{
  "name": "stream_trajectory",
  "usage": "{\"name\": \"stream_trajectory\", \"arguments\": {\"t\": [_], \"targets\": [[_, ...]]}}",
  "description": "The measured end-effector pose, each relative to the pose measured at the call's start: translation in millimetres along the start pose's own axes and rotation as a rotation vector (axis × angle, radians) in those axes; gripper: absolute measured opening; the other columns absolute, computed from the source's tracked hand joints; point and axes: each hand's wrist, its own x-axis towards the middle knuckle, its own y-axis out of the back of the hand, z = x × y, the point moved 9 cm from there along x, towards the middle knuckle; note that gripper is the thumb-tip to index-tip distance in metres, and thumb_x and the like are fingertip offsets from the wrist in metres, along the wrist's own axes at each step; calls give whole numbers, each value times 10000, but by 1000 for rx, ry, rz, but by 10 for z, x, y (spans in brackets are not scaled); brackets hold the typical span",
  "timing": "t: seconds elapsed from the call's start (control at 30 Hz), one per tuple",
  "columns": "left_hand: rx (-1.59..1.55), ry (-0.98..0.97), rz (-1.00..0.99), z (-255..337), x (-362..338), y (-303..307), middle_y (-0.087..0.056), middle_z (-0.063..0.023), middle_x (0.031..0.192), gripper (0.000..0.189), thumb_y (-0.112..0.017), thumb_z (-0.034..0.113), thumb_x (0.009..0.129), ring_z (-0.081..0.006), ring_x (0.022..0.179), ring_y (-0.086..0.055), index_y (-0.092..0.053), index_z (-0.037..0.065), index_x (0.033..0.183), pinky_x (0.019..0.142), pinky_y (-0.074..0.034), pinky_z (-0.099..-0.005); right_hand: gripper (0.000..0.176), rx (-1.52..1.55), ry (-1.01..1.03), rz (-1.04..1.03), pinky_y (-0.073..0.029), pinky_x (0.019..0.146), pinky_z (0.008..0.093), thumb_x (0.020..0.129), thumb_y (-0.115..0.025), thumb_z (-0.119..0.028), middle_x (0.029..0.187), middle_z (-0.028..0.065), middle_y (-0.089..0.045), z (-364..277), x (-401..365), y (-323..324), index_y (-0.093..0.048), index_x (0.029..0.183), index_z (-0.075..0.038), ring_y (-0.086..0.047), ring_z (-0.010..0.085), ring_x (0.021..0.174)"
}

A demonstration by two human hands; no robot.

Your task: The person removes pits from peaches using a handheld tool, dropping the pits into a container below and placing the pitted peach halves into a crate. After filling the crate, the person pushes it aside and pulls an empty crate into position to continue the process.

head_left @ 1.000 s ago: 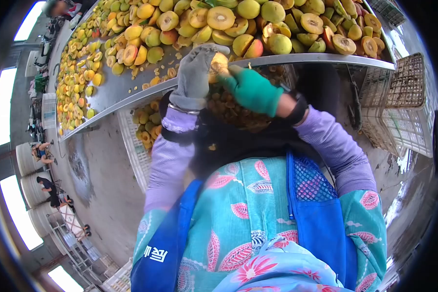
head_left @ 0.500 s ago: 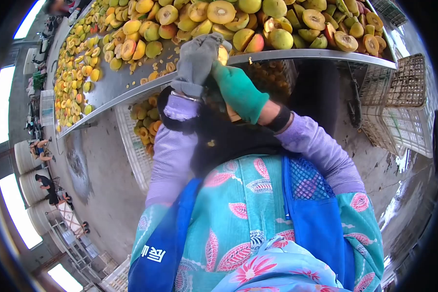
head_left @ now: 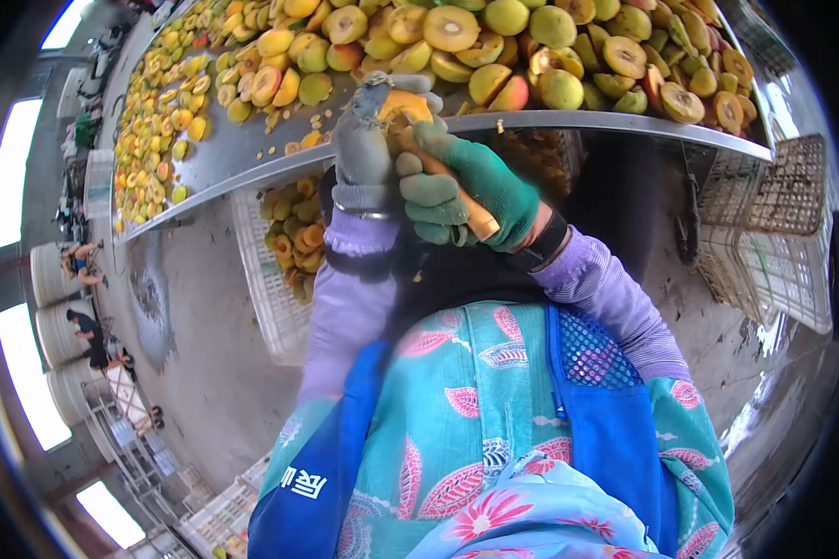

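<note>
White characters (head_left: 305,483) stand on the blue apron (head_left: 331,456) at the wearer's left side; one looks like 辰, while the other is partly folded away and cannot be read for certain. The left hand (head_left: 364,144), in a grey glove, grasps a cut yellow-orange fruit (head_left: 406,106) at the near edge of the bench, about midway along it. The right hand (head_left: 489,182), in a green glove, has its fingers curled round the wooden handle (head_left: 480,219) of a tool, whose working end meets the fruit and is hidden there.

The bench (head_left: 228,156) is bare grey metal with a raised rim, its surface showing between whole and halved fruits (head_left: 559,56) heaped toward its far edge and right corner, and strewn with small scraps near the left hand. Below the near edge, a white crate (head_left: 256,261) holds more halves. Slatted crates (head_left: 764,200) stand stacked off the right corner. The concrete floor (head_left: 205,382) has wet patches; large pale tanks (head_left: 61,335) and bright windows (head_left: 16,177) line the left side, with two people (head_left: 90,337) nearby.
</note>
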Motion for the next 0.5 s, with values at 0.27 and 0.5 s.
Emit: {"name": "stream_trajectory", "arguments": {"t": [0.27,0.5], "targets": [[107,-141,-19,346,-132,155,-636,-121,870,422,-472,393,954,-212,702,-612,-614,4,1031,642,-522,-305,367,321,-128,-365,-333,452,250,1008,-348,-453,588,-86,-386,242,198,-293,-529,939,-142,-356,68,453],[534,-223,542,603,-787,1909,-632,-104,929,397,-507,373,922,-166,736,-612,-628,38,1096,585,-488,-267,377,-129,-5,10,-344,428,239,983,-412,-495,577,-58,-425,30,-54,-101,-491,945,-129,-383,76,427]]}}
